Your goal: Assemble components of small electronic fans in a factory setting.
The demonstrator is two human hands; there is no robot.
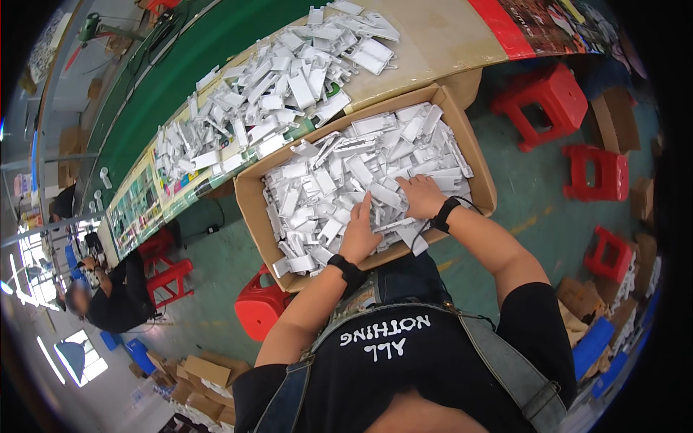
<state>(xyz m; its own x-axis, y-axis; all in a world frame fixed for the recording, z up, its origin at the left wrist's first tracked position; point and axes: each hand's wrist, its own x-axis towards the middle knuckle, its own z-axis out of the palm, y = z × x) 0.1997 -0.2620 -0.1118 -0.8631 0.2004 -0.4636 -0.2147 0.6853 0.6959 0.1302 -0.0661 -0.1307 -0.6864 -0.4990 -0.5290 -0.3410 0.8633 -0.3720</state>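
A big open cardboard box (249, 218) in front of me is heaped with loose white plastic parts (315, 184), flat and oblong, lying every which way. My left hand (359, 237) rests low over the heap near the box's front side, index finger stretched forward and thumb apart. To its right, my right hand (421, 197) reaches over the heap, its fingers spread and the tips touching white parts. Neither hand shows a part clearly gripped. Both wrists wear dark bands.
Beyond the box, a worktable (426, 43) carries another large pile of white parts (289, 79). Red plastic stools stand to the right (541, 105) and by the box's left front (261, 303). At far left a person (119, 292) sits. Cardboard boxes (206, 372) lie lower left.
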